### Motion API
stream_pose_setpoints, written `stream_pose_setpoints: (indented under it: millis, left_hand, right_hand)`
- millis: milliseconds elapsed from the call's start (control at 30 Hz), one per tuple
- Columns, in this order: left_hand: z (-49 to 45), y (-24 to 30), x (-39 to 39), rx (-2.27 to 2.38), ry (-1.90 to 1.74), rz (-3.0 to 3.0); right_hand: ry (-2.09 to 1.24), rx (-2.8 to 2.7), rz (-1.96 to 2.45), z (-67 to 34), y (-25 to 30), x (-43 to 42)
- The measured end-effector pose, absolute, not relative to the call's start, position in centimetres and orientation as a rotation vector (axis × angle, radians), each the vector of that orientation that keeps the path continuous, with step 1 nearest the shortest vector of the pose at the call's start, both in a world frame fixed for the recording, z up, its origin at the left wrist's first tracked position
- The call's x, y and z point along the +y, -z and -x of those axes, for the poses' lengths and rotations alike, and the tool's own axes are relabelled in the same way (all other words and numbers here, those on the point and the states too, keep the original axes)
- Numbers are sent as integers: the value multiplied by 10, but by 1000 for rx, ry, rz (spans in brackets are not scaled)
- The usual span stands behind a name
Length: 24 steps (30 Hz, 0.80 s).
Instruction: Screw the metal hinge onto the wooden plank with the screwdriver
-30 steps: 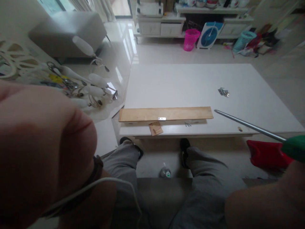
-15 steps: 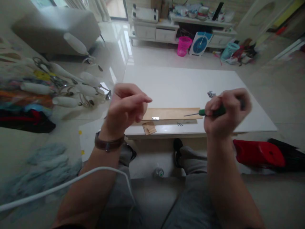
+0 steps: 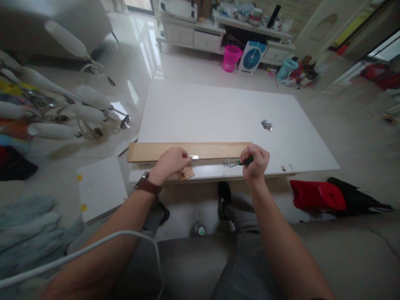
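My right hand (image 3: 256,162) is wrapped round the green handle of a screwdriver (image 3: 246,161), whose shaft points left, low over the table. Several screws (image 3: 225,164) lie beside the tip; I cannot tell whether it touches them. My left hand (image 3: 171,164), with a brown-strapped watch on the wrist, has its fingers pinched at the left end of a small metal bracket (image 3: 195,158). The bracket sits at the front edge of a long wooden plank (image 3: 218,150). A small wooden piece (image 3: 186,171) lies under and beside my left fingers, partly covered.
On the white table (image 3: 200,112), a pile of metal brackets (image 3: 267,125) lies to the right. A hanging lamp (image 3: 65,39) crowds the left side. A white cable (image 3: 93,246) crosses my left forearm. A red stool (image 3: 317,196) stands at right, a bottle (image 3: 199,228) on the floor.
Both hands have come down from in front of my face to the plank. My left fingers are now at the bracket, and the screwdriver has dropped to beside the screws.
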<state>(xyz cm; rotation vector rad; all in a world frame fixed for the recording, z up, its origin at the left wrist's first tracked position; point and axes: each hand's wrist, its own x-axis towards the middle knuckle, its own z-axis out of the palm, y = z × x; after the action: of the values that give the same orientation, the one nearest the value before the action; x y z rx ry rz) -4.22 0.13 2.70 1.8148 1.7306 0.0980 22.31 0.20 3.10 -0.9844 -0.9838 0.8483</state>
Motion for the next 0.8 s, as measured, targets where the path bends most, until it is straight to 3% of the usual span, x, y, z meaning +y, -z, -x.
stream_pose_setpoints:
  millis: [333,800]
  left_hand:
    - [60,-1,11,1535,272,-1697]
    - [48,13,12,1443,250,-1753]
  right_hand:
    - [-965,-1063,897,-232,3,1]
    - [-965,-1071,930,-227,10,8]
